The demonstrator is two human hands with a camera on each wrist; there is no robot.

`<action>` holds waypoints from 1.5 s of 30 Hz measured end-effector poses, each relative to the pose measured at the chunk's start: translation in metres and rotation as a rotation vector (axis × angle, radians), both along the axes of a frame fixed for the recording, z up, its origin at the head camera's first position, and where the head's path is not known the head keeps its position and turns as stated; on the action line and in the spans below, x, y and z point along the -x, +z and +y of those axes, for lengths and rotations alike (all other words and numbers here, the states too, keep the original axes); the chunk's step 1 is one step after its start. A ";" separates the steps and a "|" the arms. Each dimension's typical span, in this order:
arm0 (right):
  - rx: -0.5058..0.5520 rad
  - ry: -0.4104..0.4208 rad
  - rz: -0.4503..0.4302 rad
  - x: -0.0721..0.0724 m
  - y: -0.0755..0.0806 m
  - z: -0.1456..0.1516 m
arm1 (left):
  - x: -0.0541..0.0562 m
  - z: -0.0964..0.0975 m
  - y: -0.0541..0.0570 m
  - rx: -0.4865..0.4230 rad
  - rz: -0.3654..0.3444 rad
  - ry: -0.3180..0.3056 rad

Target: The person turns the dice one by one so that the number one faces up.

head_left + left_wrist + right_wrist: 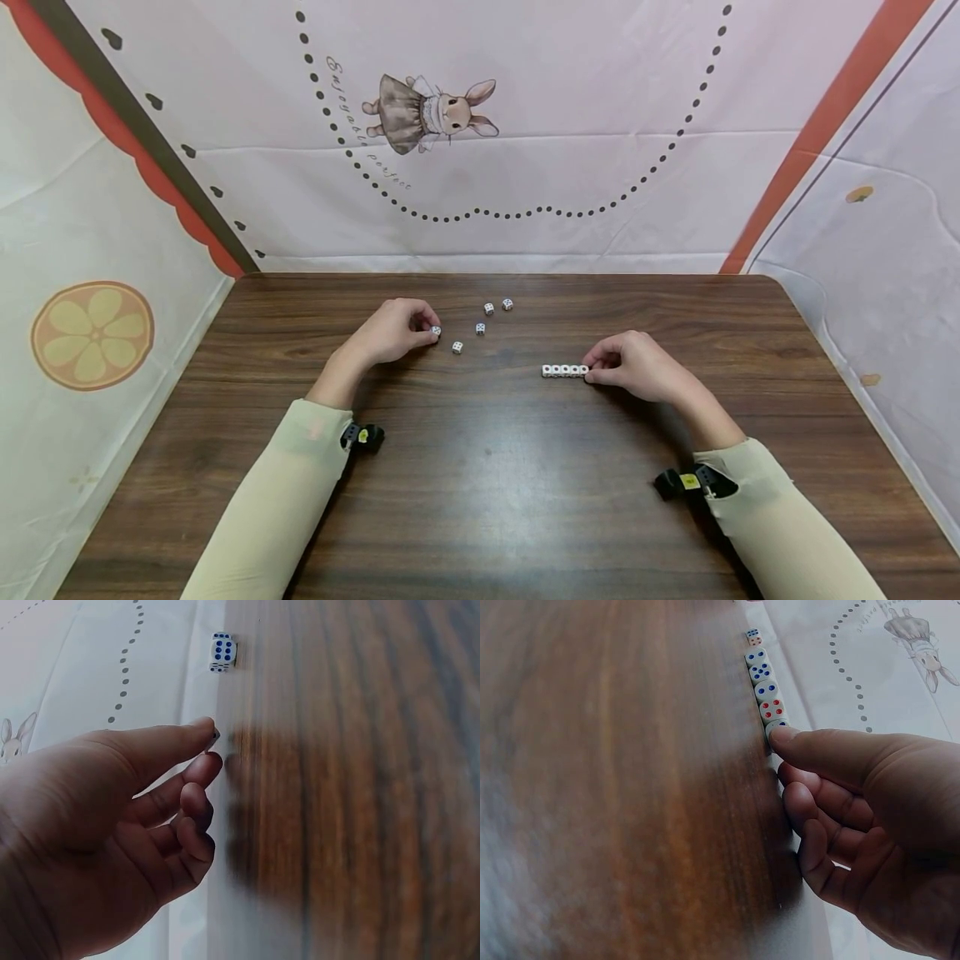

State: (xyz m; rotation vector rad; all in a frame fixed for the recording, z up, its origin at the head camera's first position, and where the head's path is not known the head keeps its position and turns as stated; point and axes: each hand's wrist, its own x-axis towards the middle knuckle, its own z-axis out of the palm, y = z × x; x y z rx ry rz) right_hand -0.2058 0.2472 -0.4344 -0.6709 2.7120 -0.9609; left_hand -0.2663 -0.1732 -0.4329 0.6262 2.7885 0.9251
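Note:
At the left, my left hand (392, 332) pinches a small white die (436, 331) between thumb and index finger. The left wrist view shows only a sliver of this pinched die (216, 738) between the fingertips. On the right, my right hand (637, 364) has thumb and fingers on the near-right end of a straight row of several white dice (561, 371) lying side by side. In the right wrist view, the thumb partly covers the end die (775, 727). Blue and red pips show on the sides of the row.
Several loose dice lie between the hands toward the back, one die (457, 347) closest to my left hand and another die (507, 305) farthest back. They stand on a dark wood-grain table (465, 467). A printed cloth (585, 100) hangs behind its back edge.

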 end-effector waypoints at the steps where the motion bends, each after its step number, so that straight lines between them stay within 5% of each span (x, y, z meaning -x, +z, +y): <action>1: -0.001 -0.001 0.000 0.000 0.000 0.000 | 0.000 -0.001 0.000 -0.002 0.000 0.001; 26: -0.006 -0.014 -0.002 -0.001 0.000 0.000 | -0.002 -0.007 0.000 -0.038 -0.068 0.005; 36: -0.008 -0.006 0.011 0.000 0.000 0.000 | 0.002 -0.008 -0.003 -0.030 -0.058 0.002; 45: -0.007 -0.001 0.011 0.000 -0.001 0.000 | 0.000 0.000 -0.001 0.034 -0.006 0.070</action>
